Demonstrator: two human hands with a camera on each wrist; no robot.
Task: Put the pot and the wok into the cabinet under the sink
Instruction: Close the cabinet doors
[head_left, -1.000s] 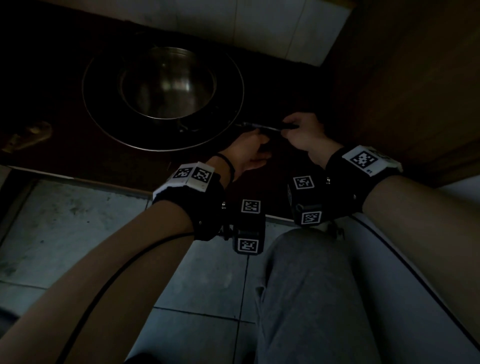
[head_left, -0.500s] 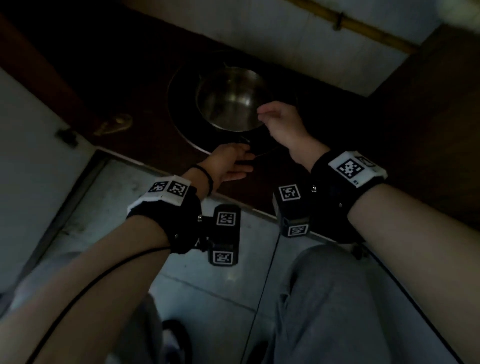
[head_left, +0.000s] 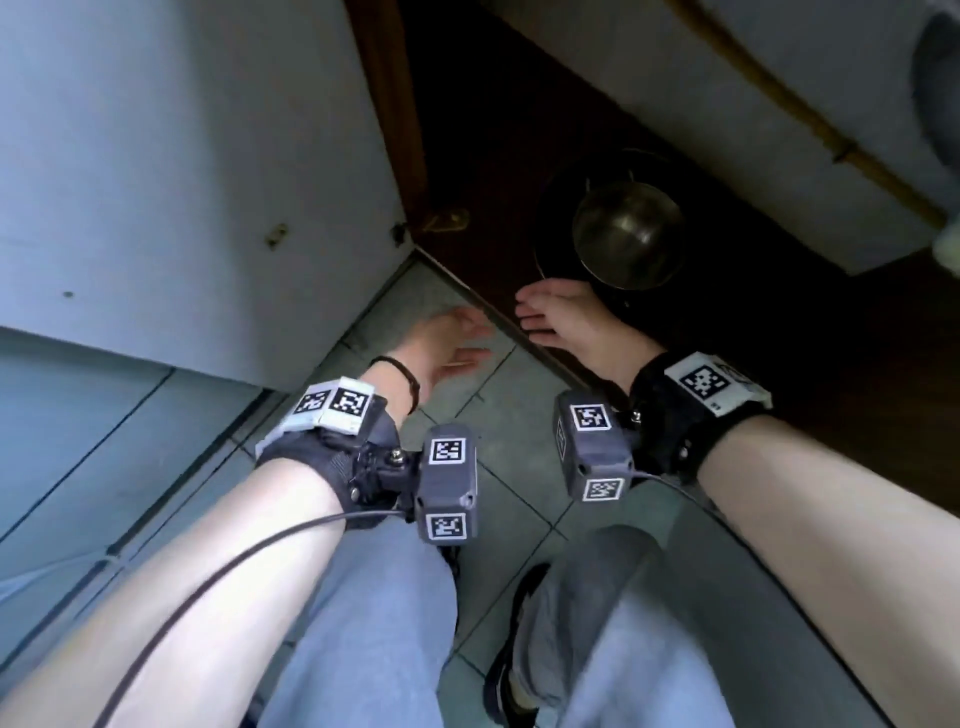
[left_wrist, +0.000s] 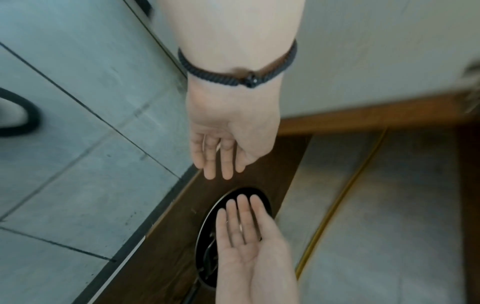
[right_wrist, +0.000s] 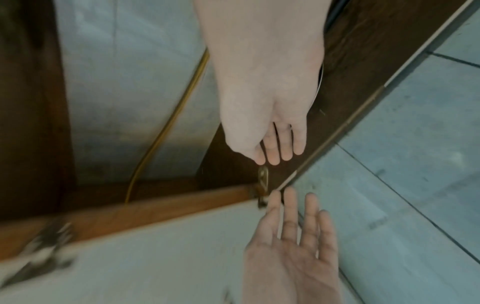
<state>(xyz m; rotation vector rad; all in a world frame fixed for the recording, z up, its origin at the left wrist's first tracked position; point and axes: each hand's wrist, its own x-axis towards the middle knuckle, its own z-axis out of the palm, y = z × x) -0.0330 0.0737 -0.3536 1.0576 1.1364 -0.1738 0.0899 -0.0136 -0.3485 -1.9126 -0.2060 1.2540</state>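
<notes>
I see the steel pot sitting inside the dark wok on the brown cabinet floor. My right hand hovers at the wok's near rim, fingers straight, holding nothing. My left hand hangs released over the floor tiles, beside the open white door.

No readable text anywhere; the wrist bands carry only square coded markers.

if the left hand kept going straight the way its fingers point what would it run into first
Probably the cabinet floor's front edge: the open left hand hovers over the floor tiles with fingers aimed at it. Beyond lies the wok. Depth is unclear.
</notes>
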